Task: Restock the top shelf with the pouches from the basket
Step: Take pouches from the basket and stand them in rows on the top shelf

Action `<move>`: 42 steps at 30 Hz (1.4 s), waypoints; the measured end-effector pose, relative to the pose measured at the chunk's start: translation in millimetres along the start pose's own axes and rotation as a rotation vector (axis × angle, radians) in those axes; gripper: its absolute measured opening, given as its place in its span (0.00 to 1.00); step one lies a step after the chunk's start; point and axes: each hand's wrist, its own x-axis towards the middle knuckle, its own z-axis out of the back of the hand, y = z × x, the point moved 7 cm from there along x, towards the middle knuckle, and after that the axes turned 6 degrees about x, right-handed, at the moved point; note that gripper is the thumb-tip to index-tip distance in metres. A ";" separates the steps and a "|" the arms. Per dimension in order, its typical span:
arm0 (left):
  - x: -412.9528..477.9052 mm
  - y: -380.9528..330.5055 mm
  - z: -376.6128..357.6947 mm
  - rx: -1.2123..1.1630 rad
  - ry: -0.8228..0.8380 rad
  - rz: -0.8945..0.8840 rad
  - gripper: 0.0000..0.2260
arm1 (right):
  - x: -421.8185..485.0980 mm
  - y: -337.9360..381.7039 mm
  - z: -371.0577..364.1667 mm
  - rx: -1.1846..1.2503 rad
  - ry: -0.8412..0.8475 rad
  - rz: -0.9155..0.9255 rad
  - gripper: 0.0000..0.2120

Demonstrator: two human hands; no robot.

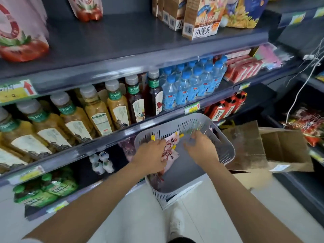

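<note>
A grey slotted basket stands low in front of the shelves. Inside lie pink-and-white pouches with yellow caps, bunched at its left side. My left hand reaches into the basket and its fingers curl over those pouches. My right hand hovers over the basket's right half with fingers spread, holding nothing. The top shelf is dark grey. Two pouches with tomato pictures stand there, one at far left and one further back.
Brown boxes and a yellow bag stand on the top shelf's right part. Tea bottles and blue-capped water bottles fill the shelf below. An open cardboard box sits right of the basket. A white cable hangs at right.
</note>
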 end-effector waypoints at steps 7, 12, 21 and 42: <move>44.7 -2.7 -57.5 -0.044 0.154 0.194 0.24 | 66.4 -57.1 -59.0 -0.053 0.329 -0.108 0.24; 52.1 -2.9 -103.8 -0.087 0.232 0.319 0.29 | 88.9 -83.3 -111.2 -0.048 0.496 -0.173 0.11; 38.5 -1.3 -126.6 -0.121 0.275 0.352 0.21 | 119.4 -106.2 -185.1 0.103 0.428 -0.455 0.36; 25.2 1.8 -123.0 -0.060 0.264 0.328 0.19 | 134.6 -114.1 -222.4 -0.064 0.474 -0.462 0.60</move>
